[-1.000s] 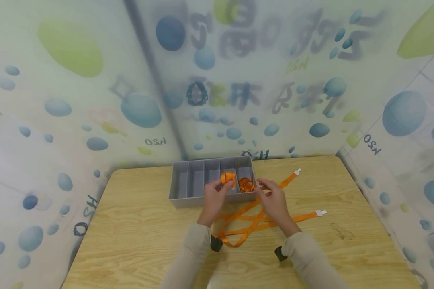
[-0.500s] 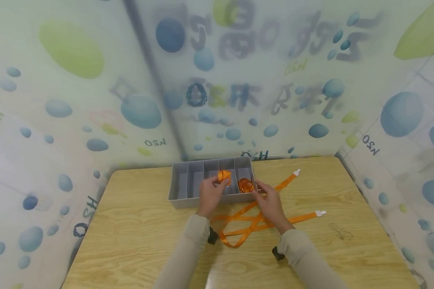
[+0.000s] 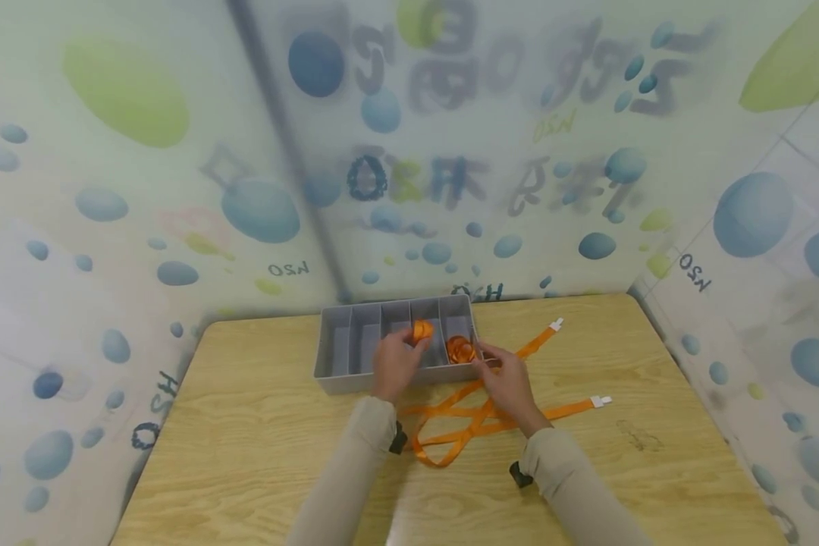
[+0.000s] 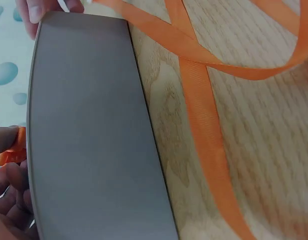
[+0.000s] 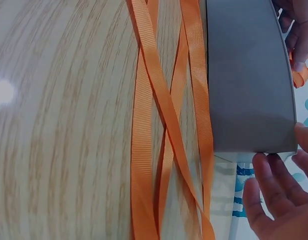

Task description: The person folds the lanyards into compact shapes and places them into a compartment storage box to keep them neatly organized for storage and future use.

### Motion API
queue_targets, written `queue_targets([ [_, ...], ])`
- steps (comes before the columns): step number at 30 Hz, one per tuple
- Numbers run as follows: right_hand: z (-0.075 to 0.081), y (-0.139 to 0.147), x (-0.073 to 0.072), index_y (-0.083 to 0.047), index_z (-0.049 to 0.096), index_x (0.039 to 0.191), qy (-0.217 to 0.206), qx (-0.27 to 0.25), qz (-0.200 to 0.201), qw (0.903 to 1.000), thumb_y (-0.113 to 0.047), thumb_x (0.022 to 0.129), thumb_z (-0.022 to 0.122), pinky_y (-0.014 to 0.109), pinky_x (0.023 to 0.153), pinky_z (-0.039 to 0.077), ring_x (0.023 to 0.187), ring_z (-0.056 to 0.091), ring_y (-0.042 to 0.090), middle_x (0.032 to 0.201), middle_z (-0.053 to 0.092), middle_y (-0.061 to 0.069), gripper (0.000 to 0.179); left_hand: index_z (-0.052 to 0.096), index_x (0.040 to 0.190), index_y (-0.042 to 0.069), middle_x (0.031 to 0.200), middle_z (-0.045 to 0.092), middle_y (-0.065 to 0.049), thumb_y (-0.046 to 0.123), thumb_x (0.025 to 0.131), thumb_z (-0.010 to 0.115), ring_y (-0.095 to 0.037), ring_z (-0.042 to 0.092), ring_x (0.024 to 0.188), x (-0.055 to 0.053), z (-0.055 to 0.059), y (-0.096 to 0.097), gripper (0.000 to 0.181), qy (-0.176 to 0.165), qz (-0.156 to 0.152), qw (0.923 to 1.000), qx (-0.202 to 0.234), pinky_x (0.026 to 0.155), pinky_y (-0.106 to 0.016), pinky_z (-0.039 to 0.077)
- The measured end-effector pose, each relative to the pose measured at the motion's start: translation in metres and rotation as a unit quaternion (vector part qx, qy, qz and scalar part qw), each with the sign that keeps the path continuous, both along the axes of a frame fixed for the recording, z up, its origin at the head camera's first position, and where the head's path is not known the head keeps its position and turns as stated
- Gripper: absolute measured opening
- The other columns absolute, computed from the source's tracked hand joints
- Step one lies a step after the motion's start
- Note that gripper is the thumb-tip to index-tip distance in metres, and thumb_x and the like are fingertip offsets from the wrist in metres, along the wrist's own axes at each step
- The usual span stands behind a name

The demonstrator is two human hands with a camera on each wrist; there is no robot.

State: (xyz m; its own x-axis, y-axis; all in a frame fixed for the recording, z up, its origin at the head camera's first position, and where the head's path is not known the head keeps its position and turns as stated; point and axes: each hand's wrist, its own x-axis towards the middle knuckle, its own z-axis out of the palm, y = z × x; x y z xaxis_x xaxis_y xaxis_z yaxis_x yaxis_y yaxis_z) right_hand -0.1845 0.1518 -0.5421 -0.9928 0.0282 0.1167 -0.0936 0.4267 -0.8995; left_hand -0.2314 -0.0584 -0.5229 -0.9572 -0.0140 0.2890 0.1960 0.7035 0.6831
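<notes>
The rolled orange ribbon [image 3: 422, 331] is seen from the head at the second compartment from the right of the grey box [image 3: 355, 384]; whether it touches the box's floor cannot be told. The left hand [image 3: 393, 365] pinches it from the box's front side. An orange coil [image 3: 460, 350] lies in the box's rightmost compartment, and the right hand [image 3: 509, 383] grips the box near its right front corner. In front of the box and to its right, loose orange straps [image 3: 474, 429] with whitish clips [image 3: 601, 402] cross on the wooden table [image 3: 246, 417].

In the left wrist view, thumb and fingers hold the roll just beyond the box's rim, which hides part of it.

In the right wrist view, fingertips touch the box's end, the thumb is at its rim, and one strap runs just beside its front wall.
</notes>
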Motion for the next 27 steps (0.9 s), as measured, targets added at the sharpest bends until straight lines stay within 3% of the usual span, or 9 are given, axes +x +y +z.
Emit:
queue_targets([
  [7,-0.002,0.0,-0.001,0.0,0.063,0.131,0.011,-0.013,0.008,0.9998,-0.006,0.095,0.066,0.028,0.075,0.056,0.098,0.067,0.03,0.128,0.065,0.018,0.037,0.077,0.099,0.006,0.083,0.073,-0.003,0.024,0.085,0.081,-0.016,0.059,0.064,-0.001,-0.001,0.001,0.024,-0.025,-0.023,0.9992,-0.02,0.064,-0.036,0.051],
  [13,-0.003,0.0,-0.001,0.001,0.064,0.13,0.026,-0.006,0.003,0.9996,-0.005,0.095,0.067,0.028,0.073,0.056,0.096,0.068,0.031,0.127,0.065,0.018,0.036,0.071,0.121,0.005,0.093,0.074,-0.006,0.027,0.085,0.08,-0.01,0.04,0.05,0.001,0.008,0.002,0.043,-0.069,-0.043,0.9967,-0.008,0.051,-0.028,0.039],
  [16,-0.003,0.0,-0.001,0.001,0.064,0.13,0.03,-0.003,0.002,0.9995,-0.004,0.095,0.067,0.027,0.072,0.056,0.095,0.068,0.031,0.126,0.065,0.019,0.036,0.07,0.123,0.004,0.095,0.074,-0.009,0.027,0.086,0.08,-0.011,0.036,0.047,0.002,0.009,0.002,0.045,-0.06,-0.052,0.9968,0.004,0.049,-0.028,0.036],
  [22,0.001,0.001,0.0,-0.002,0.064,0.132,0.008,0.007,0.003,0.9999,-0.008,0.095,0.067,0.035,0.076,0.057,0.096,0.068,0.031,0.122,0.067,0.018,0.037,0.069,0.124,0.004,0.103,0.074,-0.014,0.025,0.087,0.079,-0.011,0.04,0.049,0.005,0.005,0.001,0.043,-0.022,-0.069,0.9959,0.055,0.058,-0.032,0.041],
  [27,0.003,0.004,0.002,-0.002,0.061,0.135,-0.001,0.027,0.009,0.9996,-0.012,0.097,0.066,0.044,0.08,0.057,0.098,0.068,0.033,0.116,0.068,0.019,0.04,0.069,0.124,0.004,0.102,0.073,-0.016,0.018,0.087,0.079,-0.01,0.041,0.048,0.009,0.0,0.0,0.041,0.001,-0.09,0.9908,0.101,0.051,-0.027,0.04],
])
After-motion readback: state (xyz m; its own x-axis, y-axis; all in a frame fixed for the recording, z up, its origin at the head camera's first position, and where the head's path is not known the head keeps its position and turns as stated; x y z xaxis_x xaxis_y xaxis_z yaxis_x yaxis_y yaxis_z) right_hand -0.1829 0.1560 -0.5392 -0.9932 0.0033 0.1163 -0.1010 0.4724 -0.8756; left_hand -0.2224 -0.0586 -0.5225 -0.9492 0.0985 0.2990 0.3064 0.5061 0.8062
